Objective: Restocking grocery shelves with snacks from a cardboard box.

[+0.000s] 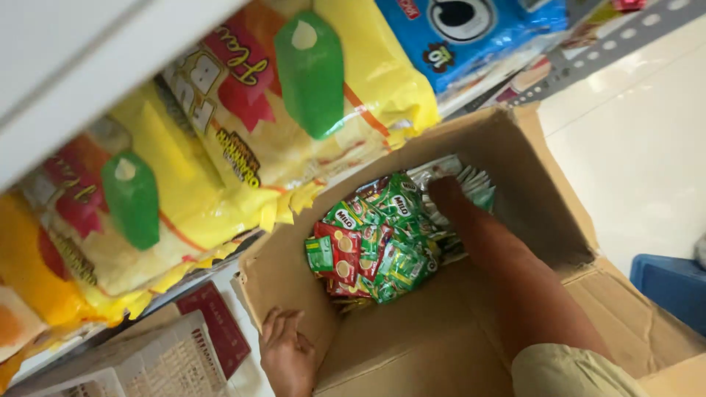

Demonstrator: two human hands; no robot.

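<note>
Gripping the cardboard box rim, left hand; right hand buried among sachets, grip unclear.

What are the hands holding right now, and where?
The left hand grips the cardboard box by its near wall's rim. The right hand reaches among the green sachets; whether it grasps any cannot be told.

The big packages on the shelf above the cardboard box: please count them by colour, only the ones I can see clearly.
Yellow bags with a green bottle picture: 2
Blue package: 1
Total: 3
The sachets in the cardboard box are not counted.
</note>
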